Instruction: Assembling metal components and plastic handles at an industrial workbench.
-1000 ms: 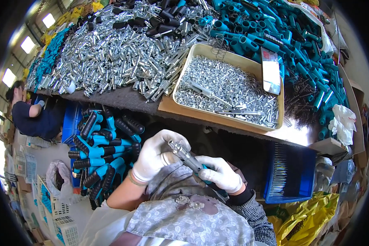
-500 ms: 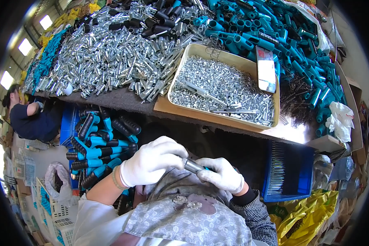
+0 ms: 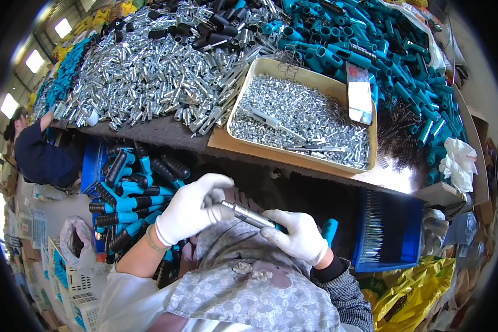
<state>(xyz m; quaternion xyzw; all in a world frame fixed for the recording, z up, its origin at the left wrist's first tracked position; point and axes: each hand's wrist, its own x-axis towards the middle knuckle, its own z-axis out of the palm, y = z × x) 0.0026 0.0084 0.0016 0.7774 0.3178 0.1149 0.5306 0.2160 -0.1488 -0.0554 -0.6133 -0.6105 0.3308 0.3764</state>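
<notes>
While gloved, both hands grip one metal shaft [image 3: 248,214].
Left hand [image 3: 189,209] closed around its tip; right hand [image 3: 296,235] closed around its teal handle [image 3: 328,229].

Looks like a small assembly workshop, factory floor kind of place. The bench [image 3: 166,133] across the top of the frame is buried in heaps of loose metal parts [image 3: 144,72], with teal tubes [image 3: 371,50] piled at upper right and a tray [image 3: 260,149] full of tiny silver bits in the middle. Blue crates [image 3: 390,238] of parts sit below the bench, finished handles [image 3: 133,188] stacked at left, and another worker [image 3: 39,155] sits at the far left edge.
</notes>
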